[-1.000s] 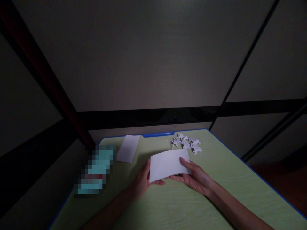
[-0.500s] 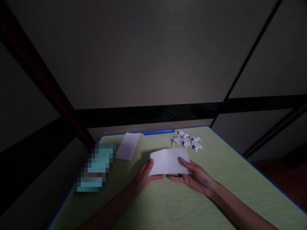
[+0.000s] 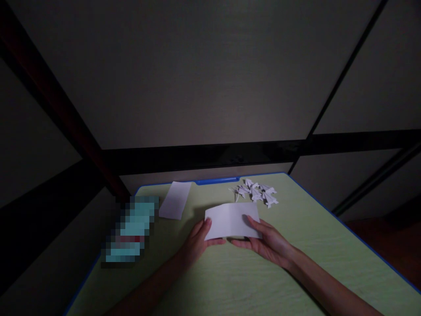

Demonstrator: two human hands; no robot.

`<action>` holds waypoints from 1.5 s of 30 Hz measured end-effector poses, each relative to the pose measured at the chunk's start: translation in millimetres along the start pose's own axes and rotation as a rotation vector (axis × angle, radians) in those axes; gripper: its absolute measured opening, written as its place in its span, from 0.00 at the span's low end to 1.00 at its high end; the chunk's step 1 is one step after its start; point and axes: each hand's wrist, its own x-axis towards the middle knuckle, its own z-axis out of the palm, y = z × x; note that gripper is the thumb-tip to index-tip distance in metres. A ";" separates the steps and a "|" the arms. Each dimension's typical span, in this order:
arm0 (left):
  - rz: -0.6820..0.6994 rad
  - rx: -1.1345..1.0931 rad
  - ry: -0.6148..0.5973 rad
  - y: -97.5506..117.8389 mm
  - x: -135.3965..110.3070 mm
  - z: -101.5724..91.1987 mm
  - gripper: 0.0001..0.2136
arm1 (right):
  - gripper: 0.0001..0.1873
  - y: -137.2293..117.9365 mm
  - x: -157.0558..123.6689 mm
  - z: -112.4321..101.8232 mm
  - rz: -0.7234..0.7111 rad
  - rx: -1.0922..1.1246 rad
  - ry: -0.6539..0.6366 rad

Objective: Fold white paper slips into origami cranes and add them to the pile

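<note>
A white sheet of paper [image 3: 230, 220] with a faint crease down its middle is held up over the table between both hands. My left hand [image 3: 200, 235] grips its left end, thumb on the near face and fingers behind and below. At the right end my right hand [image 3: 263, 237] pinches the sheet the same way, its thumb lying across the face. The fingertips of the two hands point at each other under the lower edge, slightly apart. Just beyond the sheet lie several small folded paper figures [image 3: 255, 193], bunched together.
A second white paper [image 3: 175, 200] lies flat at the back left of the pale green table [image 3: 230, 281]. Left of it is a pixelated teal object [image 3: 134, 228]. A blue strip [image 3: 217, 181] lines the back edge, close to a panelled wall [image 3: 204, 79].
Almost nothing differs. The paper and both hands keep their places; the whole view has shifted by only a few pixels.
</note>
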 end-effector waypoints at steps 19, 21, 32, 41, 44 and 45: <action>-0.247 -0.147 -0.116 13.7 1.0 -5.9 0.10 | 0.59 9.4 -11.5 -5.8 -0.601 -1.075 -0.188; -0.260 -0.161 -0.130 14.0 0.9 -6.3 0.11 | 0.59 11.4 -12.6 -7.4 -0.634 -1.156 -0.220; -0.339 -0.137 -0.148 9.7 -4.6 -1.2 0.10 | 0.45 8.0 -11.2 -7.2 -0.727 -1.362 -0.237; -0.218 -0.088 -0.210 -0.1 -5.6 -3.4 0.08 | 0.41 10.3 -10.3 0.1 -1.079 -1.785 -0.341; -0.208 -0.083 -0.229 1.3 -7.9 -1.0 0.09 | 0.39 10.2 -10.7 0.1 -1.118 -1.827 -0.322; -0.213 -0.089 -0.244 1.2 -8.5 -0.1 0.09 | 0.38 9.8 -10.9 0.1 -1.132 -1.835 -0.320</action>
